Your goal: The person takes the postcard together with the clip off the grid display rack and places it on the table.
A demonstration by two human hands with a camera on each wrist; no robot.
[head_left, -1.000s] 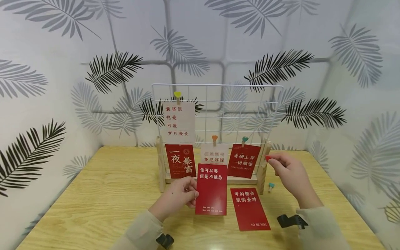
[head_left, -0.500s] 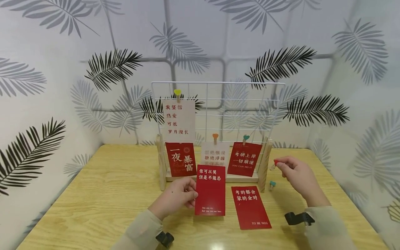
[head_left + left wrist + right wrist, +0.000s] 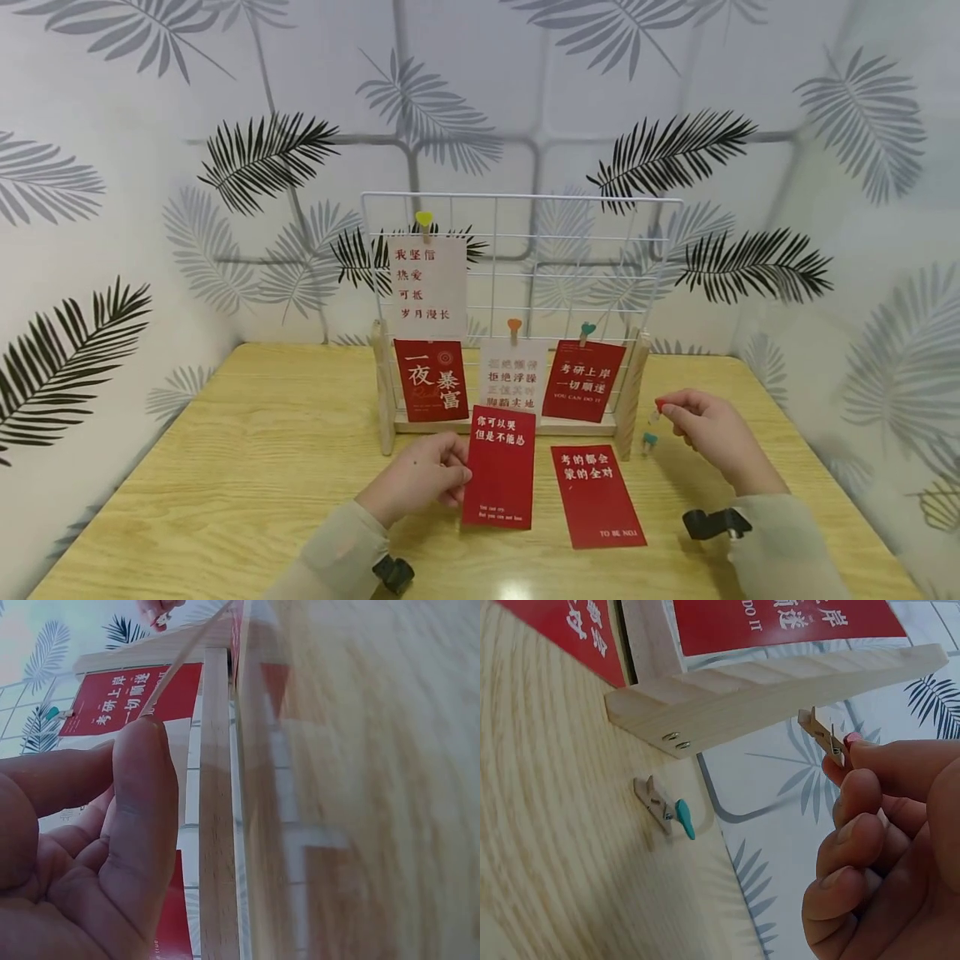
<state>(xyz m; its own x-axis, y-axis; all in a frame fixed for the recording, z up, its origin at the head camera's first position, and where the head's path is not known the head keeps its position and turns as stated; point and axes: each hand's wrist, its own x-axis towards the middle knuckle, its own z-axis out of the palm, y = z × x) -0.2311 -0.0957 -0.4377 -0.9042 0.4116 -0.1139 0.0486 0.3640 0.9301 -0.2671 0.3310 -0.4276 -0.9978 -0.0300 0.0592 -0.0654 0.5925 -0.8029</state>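
In the head view my left hand (image 3: 420, 475) pinches a red card (image 3: 498, 479) by its left edge, thumb in front. The card is held up before the wire grid stand (image 3: 626, 404); from the left wrist it shows nearly edge-on as a thin strip (image 3: 180, 667). Out to the right of the stand, my right hand (image 3: 712, 429) pinches a small wooden clothespin (image 3: 821, 735) at its red-topped end, between thumb and index finger. A second clothespin with a teal heart (image 3: 656, 802) lies on the table just below it.
Another red card (image 3: 598, 500) lies flat on the wooden table (image 3: 247, 467), between the hands. On the grid hang a white card (image 3: 427, 287) under a yellow clip, a red card (image 3: 431, 383), a white card (image 3: 513, 379) under an orange clip and a red card (image 3: 583, 383) under a teal clip.
My right hand has drawn away from the stand's right post and a little lower, clothespin in its fingers. The left hand has lowered its card slightly, uncovering more of the white card behind.
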